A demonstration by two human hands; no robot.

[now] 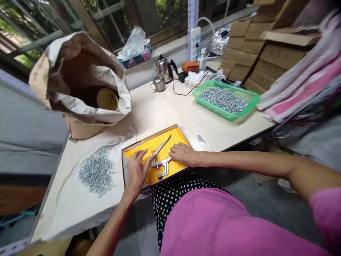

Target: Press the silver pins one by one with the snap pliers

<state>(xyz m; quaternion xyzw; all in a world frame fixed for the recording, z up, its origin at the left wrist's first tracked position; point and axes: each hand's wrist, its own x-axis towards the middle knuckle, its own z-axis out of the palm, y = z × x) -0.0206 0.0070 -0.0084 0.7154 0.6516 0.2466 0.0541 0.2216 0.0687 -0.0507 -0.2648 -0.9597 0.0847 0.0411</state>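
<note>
A silver pair of snap-fastener pliers (163,164), with a red part and a dark knob, lies over the yellow bottom of a shallow tray (149,140) at the table's front edge. One handle points up and away. My right hand (182,153) has its fingers curled over the end of the other handle. To the left of the tool's head is my left hand (137,169), thumb and fingers apart, the thumb close to the pliers. Small metal pieces (127,165) lie along the tray's left side, partly hidden by that hand.
On the left, a pile of small metal pins (98,171) lies on white cloth, beside a large open paper sack (80,119). A green basket (226,114) of similar pieces stands at the right. Behind are a metal kettle (163,69), a cup (159,84) and stacked cardboard (247,42).
</note>
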